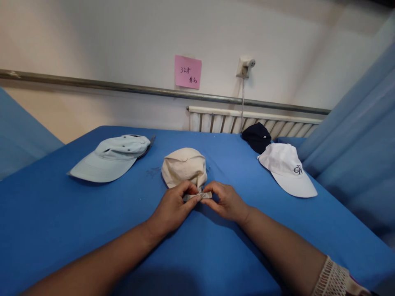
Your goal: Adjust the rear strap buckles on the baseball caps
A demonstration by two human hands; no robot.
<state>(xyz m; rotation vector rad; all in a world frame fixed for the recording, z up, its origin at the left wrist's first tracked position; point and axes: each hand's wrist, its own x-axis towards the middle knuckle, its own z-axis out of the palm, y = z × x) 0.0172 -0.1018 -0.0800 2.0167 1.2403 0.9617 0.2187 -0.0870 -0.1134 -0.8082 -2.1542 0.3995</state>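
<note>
The beige cap sits near the middle of a blue sheet, and the clock directions here are taken from it. Just off its edge at 5 o'clock is a narrow pale strip, pinched by both hands. The left hand, at 6 o'clock, has its thumb and forefinger closed on the strip; the right hand, at 4 o'clock, grips the strip's other end, also between thumb and forefinger. Whether the strip is joined to the cap, I cannot tell. A light blue cap lies at 9 o'clock, its brim turned toward 8. A white cap with dark letters rests at 3 o'clock, brim toward 4, and a black cap is right beside it at 2 o'clock. On the wall at 12 o'clock is a pink note, with a plugged socket at 1 o'clock.
</note>
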